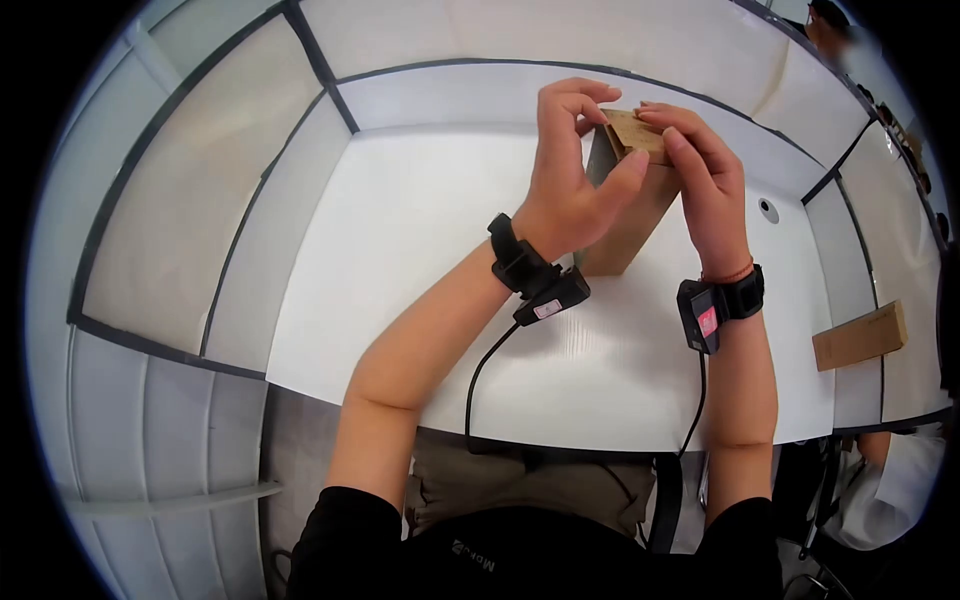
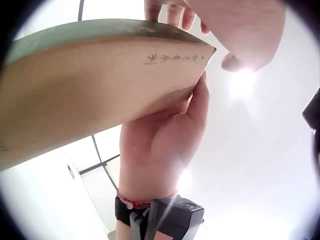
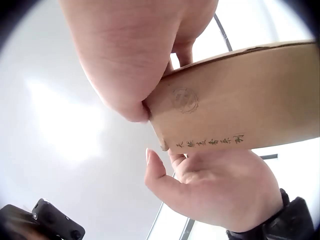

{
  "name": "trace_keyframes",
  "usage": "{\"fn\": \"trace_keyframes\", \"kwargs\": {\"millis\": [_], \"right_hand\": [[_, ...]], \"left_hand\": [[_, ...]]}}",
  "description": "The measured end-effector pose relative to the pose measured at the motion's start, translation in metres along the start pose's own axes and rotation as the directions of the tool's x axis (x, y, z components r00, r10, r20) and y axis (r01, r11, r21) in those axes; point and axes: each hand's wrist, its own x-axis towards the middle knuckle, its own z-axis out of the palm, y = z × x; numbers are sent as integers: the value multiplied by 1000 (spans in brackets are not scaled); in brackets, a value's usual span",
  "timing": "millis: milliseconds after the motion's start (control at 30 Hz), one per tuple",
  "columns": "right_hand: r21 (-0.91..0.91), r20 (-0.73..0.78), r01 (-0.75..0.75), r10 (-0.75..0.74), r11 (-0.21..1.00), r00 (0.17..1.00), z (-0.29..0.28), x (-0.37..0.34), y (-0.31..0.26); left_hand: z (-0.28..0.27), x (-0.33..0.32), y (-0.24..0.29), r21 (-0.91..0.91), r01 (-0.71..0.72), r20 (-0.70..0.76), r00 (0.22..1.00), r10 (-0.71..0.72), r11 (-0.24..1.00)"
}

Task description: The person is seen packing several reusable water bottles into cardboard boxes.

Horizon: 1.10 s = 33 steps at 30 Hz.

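A tall brown cardboard box (image 1: 630, 225) stands upright on the white table, with a dark greenish left side and small printed characters. Its top flap (image 1: 638, 130) looks slightly raised along the left edge. My right hand (image 1: 712, 185) grips the top right part, thumb at the near edge and fingertips over the flap. My left hand (image 1: 575, 180) curves around the top left, fingertips right at the flap's edge. In the left wrist view its thumb (image 2: 231, 62) stands apart from the box. A stamp and green characters show on the box face (image 3: 225, 110) in the right wrist view.
A second cardboard box (image 1: 858, 336) lies at the right, by the partition. Panels with dark frames surround the white table (image 1: 400, 250). A round cable hole (image 1: 768, 210) sits at the back right. Cables (image 1: 470, 390) hang from both wrist cameras. Other people show at the right.
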Motion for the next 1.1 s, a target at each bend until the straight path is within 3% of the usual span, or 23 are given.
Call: {"fn": "trace_keyframes", "kwargs": {"millis": [167,433,733,933,1100], "right_hand": [[-33,-61,46,-48,998,997,1,2,4],[-41,-69,60,-63,997,996,2,1,6],[-55,-92,79,-84,995,992,2,-1,8],[-50,-124,120,-126,991,984,3,-1,11],[-38,-199,123,-129,992,972,7,-4,15]], "left_hand": [[4,2,9,251,-94,-37,994,106,963],[7,-1,10,77,97,-116,989,-88,992],[12,1,22,126,114,-139,986,-96,985],[13,6,37,379,20,-146,988,39,925],[12,8,39,342,114,-184,981,-53,933]]}}
